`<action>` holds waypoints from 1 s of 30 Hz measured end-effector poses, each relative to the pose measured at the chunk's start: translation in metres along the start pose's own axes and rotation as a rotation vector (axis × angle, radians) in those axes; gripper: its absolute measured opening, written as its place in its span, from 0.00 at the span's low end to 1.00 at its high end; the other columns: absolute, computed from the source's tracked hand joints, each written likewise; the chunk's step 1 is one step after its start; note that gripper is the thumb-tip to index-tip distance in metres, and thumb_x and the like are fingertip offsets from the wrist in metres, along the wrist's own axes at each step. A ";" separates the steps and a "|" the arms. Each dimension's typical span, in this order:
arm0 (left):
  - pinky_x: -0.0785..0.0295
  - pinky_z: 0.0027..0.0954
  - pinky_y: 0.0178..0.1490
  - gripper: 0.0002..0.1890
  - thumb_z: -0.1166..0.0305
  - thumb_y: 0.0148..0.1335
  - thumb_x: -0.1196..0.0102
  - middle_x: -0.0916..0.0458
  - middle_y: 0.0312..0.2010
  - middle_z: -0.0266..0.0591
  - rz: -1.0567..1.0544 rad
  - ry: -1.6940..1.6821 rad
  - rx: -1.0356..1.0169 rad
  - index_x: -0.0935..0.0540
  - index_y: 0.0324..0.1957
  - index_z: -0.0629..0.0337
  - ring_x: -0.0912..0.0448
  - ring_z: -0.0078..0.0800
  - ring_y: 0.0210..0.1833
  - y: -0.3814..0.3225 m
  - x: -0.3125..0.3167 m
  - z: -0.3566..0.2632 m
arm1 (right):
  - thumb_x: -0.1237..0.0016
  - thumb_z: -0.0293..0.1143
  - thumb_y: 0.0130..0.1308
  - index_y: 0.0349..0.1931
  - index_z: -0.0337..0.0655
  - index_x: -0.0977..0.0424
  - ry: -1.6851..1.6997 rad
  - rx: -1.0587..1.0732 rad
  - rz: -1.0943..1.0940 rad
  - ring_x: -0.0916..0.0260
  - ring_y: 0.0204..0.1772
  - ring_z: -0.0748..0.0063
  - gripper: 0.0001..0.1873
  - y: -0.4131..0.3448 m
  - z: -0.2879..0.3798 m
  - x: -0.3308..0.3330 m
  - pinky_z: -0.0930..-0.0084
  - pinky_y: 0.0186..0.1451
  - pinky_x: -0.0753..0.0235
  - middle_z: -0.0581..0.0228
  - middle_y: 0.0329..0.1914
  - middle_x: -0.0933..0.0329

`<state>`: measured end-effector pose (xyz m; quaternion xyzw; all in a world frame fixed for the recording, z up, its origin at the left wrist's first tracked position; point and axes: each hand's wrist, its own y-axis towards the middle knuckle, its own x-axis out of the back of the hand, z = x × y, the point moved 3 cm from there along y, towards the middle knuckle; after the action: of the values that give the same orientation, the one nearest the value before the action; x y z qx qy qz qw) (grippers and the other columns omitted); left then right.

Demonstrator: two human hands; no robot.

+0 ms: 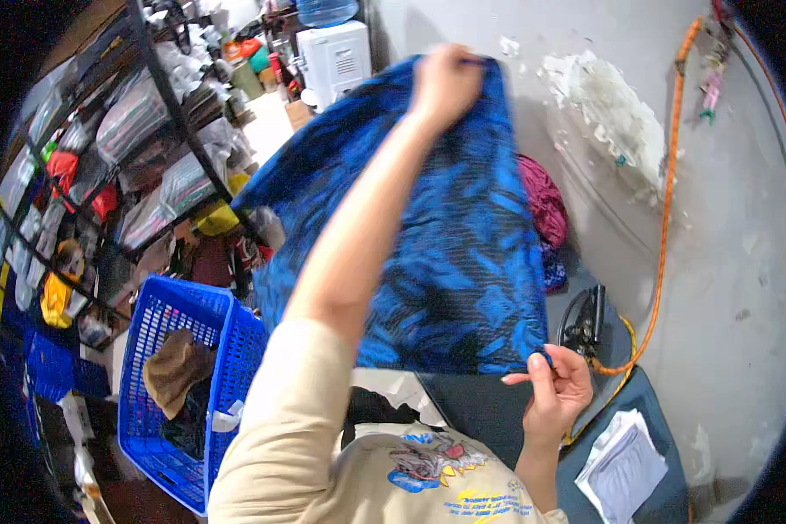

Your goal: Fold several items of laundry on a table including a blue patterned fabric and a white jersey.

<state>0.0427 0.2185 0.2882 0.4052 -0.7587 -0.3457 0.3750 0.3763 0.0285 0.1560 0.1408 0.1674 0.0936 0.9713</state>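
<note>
A large piece of blue and black patterned fabric (432,281) is stretched between my two hands, over a dark table (471,406). At its far edge, near the wall, my left hand (449,82) grips it in a fist, slightly blurred. My right hand (557,386) pinches its near right corner between thumb and fingers. Just beyond that corner stands an iron (586,321), dark, with an orange cord or hose leading up from it. Some maroon fabric (543,203) shows behind the right edge of the blue fabric, which hides much of the table.
A blue plastic basket (219,393) holding brown and dark cloth stands at the left. Shelves (183,118) of bagged goods lie beyond it. The orange hose (671,164) hangs along the wall. Papers (622,465) rest at the table's right end. A water dispenser (334,59) stands at the back.
</note>
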 end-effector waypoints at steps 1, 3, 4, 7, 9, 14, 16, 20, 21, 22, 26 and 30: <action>0.27 0.37 0.50 0.10 0.67 0.52 0.41 0.19 0.38 0.53 0.099 -0.184 0.000 0.17 0.36 0.61 0.21 0.43 0.45 -0.007 -0.031 -0.008 | 0.52 0.15 0.61 0.41 0.29 0.28 0.005 -0.007 0.027 0.25 0.26 0.73 0.08 0.000 -0.009 0.002 0.74 0.26 0.17 0.60 0.33 0.25; 0.32 0.39 0.58 0.18 0.68 0.51 0.40 0.24 0.50 0.56 0.346 -0.289 -0.084 0.21 0.45 0.62 0.26 0.47 0.54 -0.034 -0.084 -0.035 | 0.53 0.17 0.62 0.41 0.30 0.28 -0.099 0.003 -0.211 0.26 0.29 0.75 0.07 0.002 -0.028 0.022 0.75 0.27 0.17 0.60 0.34 0.25; 0.34 0.39 0.61 0.21 0.68 0.51 0.40 0.28 0.53 0.58 0.365 -0.392 -0.125 0.25 0.48 0.63 0.29 0.49 0.58 -0.054 -0.102 -0.045 | 0.54 0.18 0.64 0.41 0.30 0.28 -0.102 -0.017 -0.267 0.27 0.32 0.76 0.07 0.002 -0.037 0.033 0.75 0.29 0.17 0.60 0.35 0.26; 0.41 0.40 0.67 0.27 0.70 0.52 0.40 0.39 0.62 0.66 0.370 -0.553 -0.158 0.31 0.54 0.68 0.39 0.54 0.66 -0.141 -0.148 -0.062 | 0.54 0.19 0.64 0.41 0.28 0.29 -0.136 -0.042 -0.417 0.27 0.32 0.75 0.07 -0.001 -0.067 0.067 0.77 0.31 0.17 0.60 0.35 0.26; 0.42 0.41 0.68 0.24 0.71 0.53 0.42 0.39 0.61 0.68 0.534 -0.635 -0.126 0.30 0.52 0.68 0.41 0.56 0.67 -0.209 -0.153 -0.076 | 0.54 0.19 0.64 0.42 0.27 0.29 -0.203 -0.091 -0.467 0.28 0.32 0.75 0.07 -0.008 -0.094 0.097 0.77 0.32 0.17 0.60 0.35 0.26; 0.34 0.41 0.61 0.11 0.75 0.56 0.44 0.32 0.59 0.59 1.079 -0.644 0.098 0.22 0.41 0.66 0.33 0.51 0.63 -0.371 -0.084 -0.058 | 0.54 0.18 0.64 0.42 0.26 0.29 -0.336 -0.232 -0.505 0.27 0.32 0.75 0.08 -0.048 -0.168 0.177 0.78 0.31 0.18 0.59 0.36 0.27; 0.28 0.38 0.54 0.08 0.75 0.55 0.43 0.25 0.54 0.52 0.989 -0.571 0.305 0.19 0.37 0.65 0.24 0.46 0.53 -0.413 -0.046 -0.027 | 0.54 0.19 0.64 0.43 0.27 0.29 -0.436 -0.326 -0.470 0.26 0.34 0.72 0.08 -0.065 -0.187 0.198 0.77 0.33 0.19 0.57 0.39 0.26; 0.25 0.30 0.42 0.07 0.75 0.57 0.44 0.17 0.39 0.43 0.608 -0.178 0.742 0.17 0.38 0.62 0.20 0.30 0.38 -0.435 0.029 0.063 | 0.52 0.22 0.61 0.44 0.28 0.28 -1.193 -0.070 -0.223 0.28 0.49 0.51 0.12 -0.074 -0.183 0.202 0.61 0.55 0.27 0.47 0.51 0.26; 0.25 0.31 0.39 0.07 0.73 0.57 0.46 0.17 0.33 0.46 0.442 -0.136 0.743 0.18 0.37 0.63 0.19 0.32 0.34 -0.434 0.048 0.096 | 0.52 0.22 0.61 0.44 0.28 0.28 -1.185 -0.068 -0.206 0.28 0.49 0.51 0.12 -0.068 -0.177 0.188 0.61 0.55 0.27 0.47 0.51 0.26; 0.25 0.30 0.38 0.09 0.73 0.58 0.45 0.17 0.34 0.45 0.405 -0.080 0.855 0.18 0.40 0.62 0.20 0.31 0.33 -0.428 0.062 0.121 | 0.51 0.24 0.59 0.45 0.28 0.28 -1.300 0.015 -0.081 0.32 0.55 0.47 0.14 -0.057 -0.164 0.167 0.59 0.60 0.33 0.47 0.55 0.29; 0.25 0.29 0.39 0.18 0.68 0.56 0.41 0.19 0.39 0.49 0.204 -0.084 0.981 0.22 0.48 0.65 0.21 0.30 0.33 -0.395 0.073 0.181 | 0.46 0.36 0.56 0.51 0.32 0.29 -1.431 0.089 0.364 0.39 0.64 0.46 0.24 -0.044 -0.171 0.136 0.55 0.65 0.40 0.49 0.62 0.34; 0.28 0.39 0.51 0.23 0.58 0.49 0.35 0.22 0.43 0.54 0.414 0.213 0.767 0.19 0.42 0.65 0.23 0.46 0.45 -0.377 0.060 0.208 | 0.46 0.37 0.55 0.53 0.32 0.30 -1.446 -0.007 0.537 0.39 0.65 0.45 0.26 -0.043 -0.187 0.130 0.58 0.66 0.39 0.49 0.61 0.33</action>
<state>-0.0228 0.0490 -0.1069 0.3881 -0.8543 0.0864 0.3349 0.4369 0.0630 -0.0647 0.1997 -0.5489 0.2115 0.7836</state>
